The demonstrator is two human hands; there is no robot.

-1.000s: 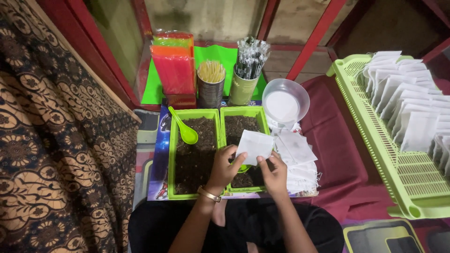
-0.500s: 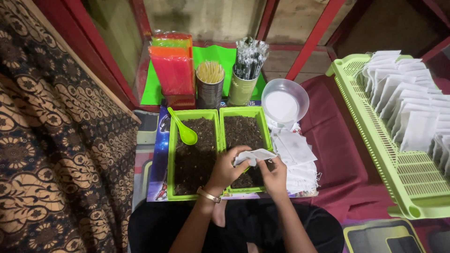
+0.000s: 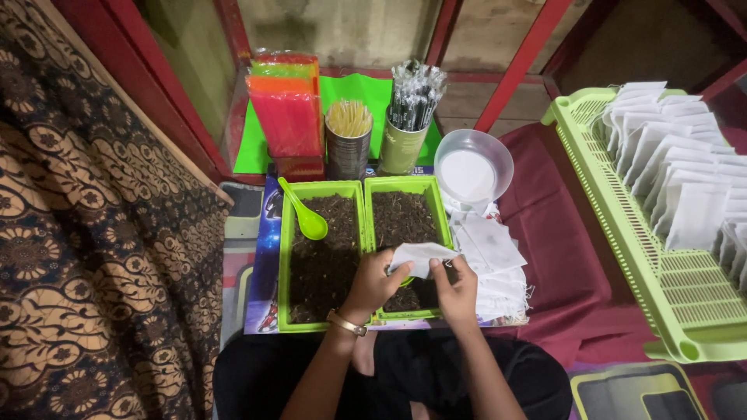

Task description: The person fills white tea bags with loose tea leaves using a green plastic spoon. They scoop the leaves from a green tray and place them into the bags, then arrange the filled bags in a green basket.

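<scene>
Both my hands hold a small white paper bag [image 3: 420, 256] over the right of two green trays [image 3: 406, 185] filled with dark loose material. My left hand [image 3: 373, 281] grips the bag's left edge, and a green scoop is partly hidden under it. My right hand [image 3: 457, 289] pinches the bag's right edge. The bag lies almost flat, its mouth toward the tray. In the left green tray [image 3: 320, 188] rests a green plastic spoon [image 3: 306, 218]. A pile of empty white bags [image 3: 492, 253] lies just right of the trays.
A clear tub of white powder [image 3: 471, 171] stands behind the pile. Two tins of sticks [image 3: 348, 138] and wrapped straws [image 3: 409, 117] and a stack of coloured packets [image 3: 286, 113] stand at the back. A green rack [image 3: 630, 225] of filled white bags sits right. Patterned cloth [image 3: 85, 257] hangs left.
The white bag was held up facing me a second ago; it has been lowered and tipped flat over the right tray. Both hands stay on it.
</scene>
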